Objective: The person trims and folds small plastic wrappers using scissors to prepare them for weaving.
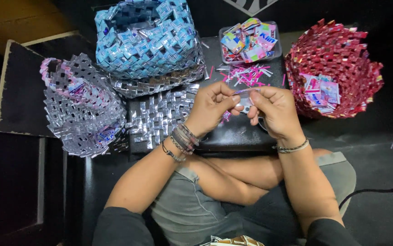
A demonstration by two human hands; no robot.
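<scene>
My left hand [212,108] and my right hand [273,109] meet over a low black table [233,136], both pinching one thin folded strip of wrapper [246,91] between fingertips. The left wrist wears several bracelets, the right wrist one. A woven silver mat [160,116] of folded wrappers lies just left of my left hand. Pink and white cut strips [246,74] lie scattered beyond my hands.
A blue woven basket [146,36] stands at the back, a silver and pink woven basket [80,109] at the left, a red woven basket [338,64] holding wrappers at the right. A clear tray [250,41] of colourful folded wrappers sits at the back. My crossed legs are below.
</scene>
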